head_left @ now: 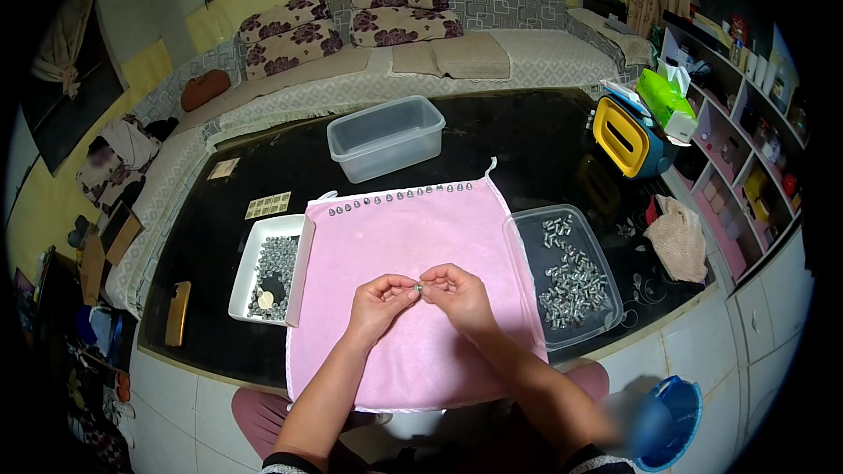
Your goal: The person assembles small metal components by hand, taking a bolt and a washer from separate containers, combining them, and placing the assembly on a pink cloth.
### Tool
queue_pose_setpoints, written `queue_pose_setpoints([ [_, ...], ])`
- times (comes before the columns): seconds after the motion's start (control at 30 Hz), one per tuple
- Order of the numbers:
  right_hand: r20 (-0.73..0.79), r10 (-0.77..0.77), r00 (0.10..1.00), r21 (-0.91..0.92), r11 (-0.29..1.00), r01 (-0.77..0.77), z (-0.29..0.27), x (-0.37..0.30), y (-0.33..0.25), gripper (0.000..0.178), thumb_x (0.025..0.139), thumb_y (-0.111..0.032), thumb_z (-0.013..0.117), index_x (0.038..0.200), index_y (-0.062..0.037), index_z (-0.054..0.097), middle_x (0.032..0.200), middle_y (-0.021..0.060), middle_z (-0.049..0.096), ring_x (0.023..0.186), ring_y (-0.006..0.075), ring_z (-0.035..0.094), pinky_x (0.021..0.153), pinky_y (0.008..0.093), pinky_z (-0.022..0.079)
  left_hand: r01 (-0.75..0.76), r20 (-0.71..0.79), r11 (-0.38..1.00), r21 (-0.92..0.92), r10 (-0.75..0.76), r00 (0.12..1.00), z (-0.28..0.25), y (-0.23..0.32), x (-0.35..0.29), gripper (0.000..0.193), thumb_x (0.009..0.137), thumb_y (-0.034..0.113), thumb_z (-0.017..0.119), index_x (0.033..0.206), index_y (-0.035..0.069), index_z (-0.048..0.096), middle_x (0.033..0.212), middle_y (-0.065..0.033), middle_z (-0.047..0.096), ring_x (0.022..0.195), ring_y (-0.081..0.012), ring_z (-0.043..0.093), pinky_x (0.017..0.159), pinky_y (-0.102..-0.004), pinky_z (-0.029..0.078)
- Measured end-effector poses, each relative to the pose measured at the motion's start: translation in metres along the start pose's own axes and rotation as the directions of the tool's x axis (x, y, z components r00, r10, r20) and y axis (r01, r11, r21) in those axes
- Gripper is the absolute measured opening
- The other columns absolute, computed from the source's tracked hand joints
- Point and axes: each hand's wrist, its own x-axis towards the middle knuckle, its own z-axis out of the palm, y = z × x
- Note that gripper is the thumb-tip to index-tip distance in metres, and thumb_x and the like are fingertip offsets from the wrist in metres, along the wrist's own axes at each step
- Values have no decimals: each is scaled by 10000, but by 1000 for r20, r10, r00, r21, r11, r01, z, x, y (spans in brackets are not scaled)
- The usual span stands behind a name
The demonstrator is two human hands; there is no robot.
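Observation:
Over the middle of a pink cloth (351, 250), my left hand (379, 305) and my right hand (460, 300) meet fingertip to fingertip. Both are closed in a pinch on a small silvery metal piece (418, 288), mostly hidden by the fingers. Along the cloth's far edge stands a row of several small metal pieces (404, 194). Left of the cloth, a white tray (303, 274) holds many small round silvery-clear parts (277, 256) and a pale disc (265, 299). To the right, a shallow clear plastic tray (612, 297) contains loose metal cylinder-like pieces (572, 285).
An open clear plastic box (386, 142) stands on the black table (492, 136) beyond the cloth. A phone (178, 313) and label sheet (268, 204) lie left. At right are a yellow-and-teal tissue box (625, 140), a beige cloth (676, 240) and, on the floor, a blue bucket (683, 421).

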Motion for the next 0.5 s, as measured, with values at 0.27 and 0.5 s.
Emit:
queue_pose_setpoints([
  [0.27, 52, 119, 992, 106, 987, -124, 0, -1, -9, 155, 818, -69, 575, 934, 32, 558, 837, 81, 603, 736, 111, 578, 671, 219, 482, 6, -36, 1000, 18, -6, 999, 2, 3, -1, 92, 788, -13, 594, 879, -24, 590, 806, -90, 624, 726, -132, 606, 675, -233, 513],
  [0.5, 58, 142, 988, 92, 985, -147, 0, -1, -7, 160, 826, -93, 568, 927, 31, 560, 785, 62, 599, 699, 104, 577, 627, 204, 478, -7, -54, 999, 33, 8, 999, 1, 2, -1, 91, 789, -12, 592, 879, -28, 588, 808, -92, 624, 728, -133, 607, 678, -233, 515],
])
